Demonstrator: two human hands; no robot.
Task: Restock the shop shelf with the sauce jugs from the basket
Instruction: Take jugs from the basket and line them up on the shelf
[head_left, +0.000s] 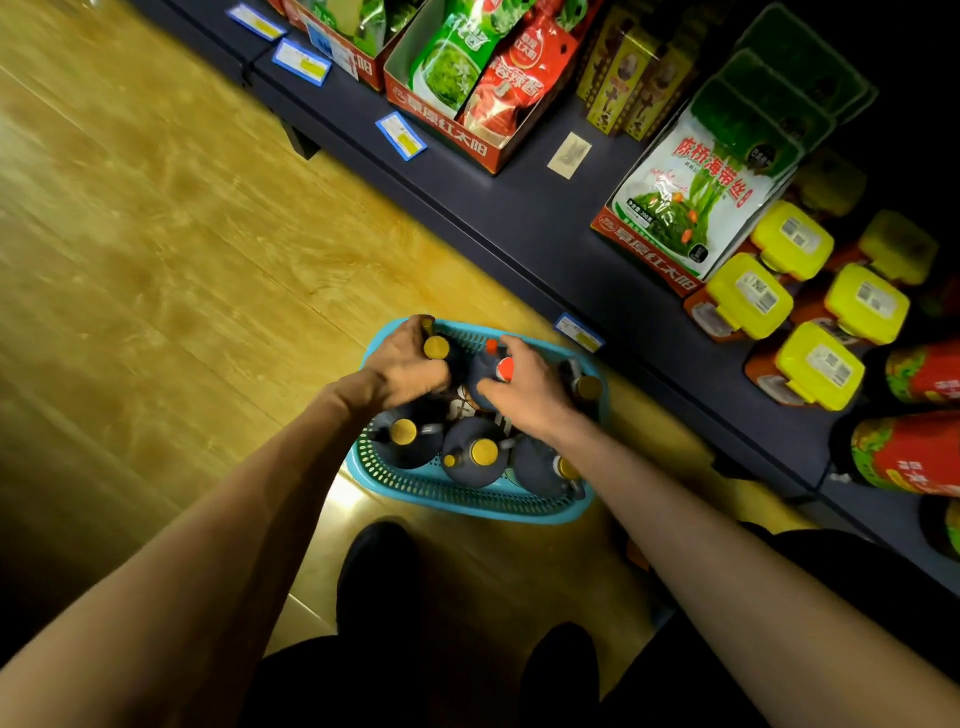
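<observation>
Risk first, left to right. Left hand (404, 366) curled over the neck of a dark plastic sauce jug with a gold screw cap (435, 347), at the far left corner of the perforated turquoise plastic basket (457, 491); likely to slip if lifted by the cap alone. Right hand (524, 384) closed round a dark jug with a red cap (503, 368), packed tight against its neighbours; apt to snag and tip them, or drag the light basket. More gold-capped jugs (480, 454) upright along the near side.

Glossy yellow wood-look floor (182, 249) under the basket, slick-looking. To the right, a low dark blue shelf (545, 223) with blue price tags (401, 135), red cartons of green and red pouches (470, 83), yellow-lidded tubs (748, 296). Dim lighting, dark corner at far right.
</observation>
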